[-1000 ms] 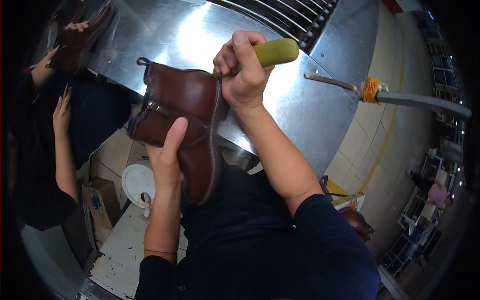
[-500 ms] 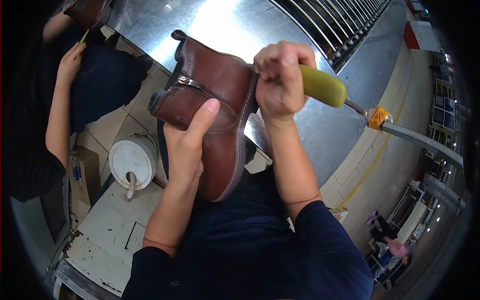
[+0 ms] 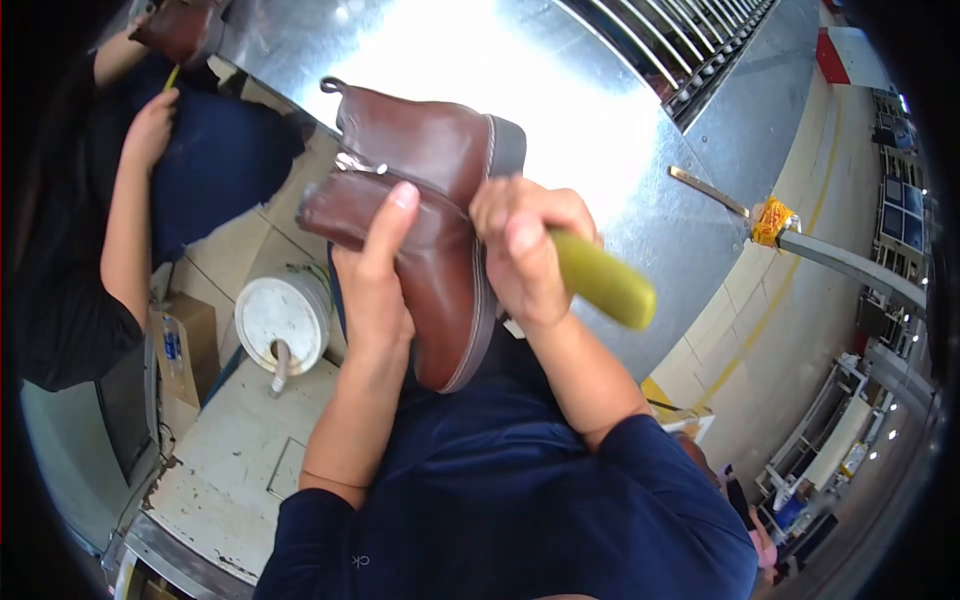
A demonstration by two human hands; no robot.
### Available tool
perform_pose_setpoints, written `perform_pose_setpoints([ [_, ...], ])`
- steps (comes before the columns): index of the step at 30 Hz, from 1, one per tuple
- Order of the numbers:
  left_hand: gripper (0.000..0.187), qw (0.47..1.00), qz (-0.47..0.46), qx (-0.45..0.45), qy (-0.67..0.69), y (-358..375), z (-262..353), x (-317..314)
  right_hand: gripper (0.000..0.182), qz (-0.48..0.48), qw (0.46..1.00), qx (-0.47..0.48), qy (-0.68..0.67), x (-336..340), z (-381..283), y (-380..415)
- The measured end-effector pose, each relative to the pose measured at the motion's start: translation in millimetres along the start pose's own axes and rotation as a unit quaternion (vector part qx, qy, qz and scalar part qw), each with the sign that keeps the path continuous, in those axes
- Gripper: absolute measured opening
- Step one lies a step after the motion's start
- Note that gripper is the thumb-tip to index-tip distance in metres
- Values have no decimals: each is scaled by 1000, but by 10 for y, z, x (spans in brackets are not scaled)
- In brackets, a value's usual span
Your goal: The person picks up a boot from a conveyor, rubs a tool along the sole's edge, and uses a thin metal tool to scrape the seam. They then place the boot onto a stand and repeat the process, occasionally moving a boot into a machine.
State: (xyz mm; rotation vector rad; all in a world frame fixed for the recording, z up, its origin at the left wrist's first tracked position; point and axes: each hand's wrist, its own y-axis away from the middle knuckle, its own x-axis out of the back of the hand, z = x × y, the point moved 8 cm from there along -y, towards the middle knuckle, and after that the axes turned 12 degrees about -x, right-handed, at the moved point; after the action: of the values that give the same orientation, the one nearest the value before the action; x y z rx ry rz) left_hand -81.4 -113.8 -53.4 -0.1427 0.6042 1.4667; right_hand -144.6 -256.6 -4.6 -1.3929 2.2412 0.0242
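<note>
A brown leather ankle boot (image 3: 440, 290) is held on its side in front of my chest, toe pointing down toward me. My left hand (image 3: 375, 290) grips it, thumb pressed on the upper just below the silver zipper pull (image 3: 350, 163). Closed in a fist, my right hand (image 3: 530, 245) is at the sole edge around the middle of the boot. Out of that fist sticks a thick olive-yellow handle (image 3: 605, 280); the tool's working end is hidden by my fingers and the boot. The dark heel (image 3: 507, 145) lies above this hand.
Beyond the boot is a shiny metal table (image 3: 600, 120) with a roller rack (image 3: 690, 50). A metal bar with yellow wrapping (image 3: 770, 220) reaches in from the right. On the left, a white bucket (image 3: 280, 325) stands by a worn cabinet (image 3: 225, 460). Another person's hand (image 3: 150, 130) works at a boot (image 3: 180, 30).
My right hand has slid with the tool from the heel toward the middle of the sole edge, nearer to me. The boot has turned slightly, showing more of its heel.
</note>
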Motion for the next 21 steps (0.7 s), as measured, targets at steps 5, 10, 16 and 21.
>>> perform_pose_setpoints([
  [5, 34, 976, -142, -109, -128, 125, 162, -188, 15, 3, 990, -119, 71, 121, -35, 466],
  [10, 69, 754, -449, -279, -390, 346, 308, -390, 15, 64, 982, -146, 102, 596, -303, 888],
  [16, 79, 721, -468, -393, -326, 399, -64, -15, 38, 253, 956, -143, -48, 1213, -648, 494],
  [21, 82, 678, -453, -467, -343, 476, -29, -70, 27, 203, 935, -183, -228, 1191, -423, 75],
])
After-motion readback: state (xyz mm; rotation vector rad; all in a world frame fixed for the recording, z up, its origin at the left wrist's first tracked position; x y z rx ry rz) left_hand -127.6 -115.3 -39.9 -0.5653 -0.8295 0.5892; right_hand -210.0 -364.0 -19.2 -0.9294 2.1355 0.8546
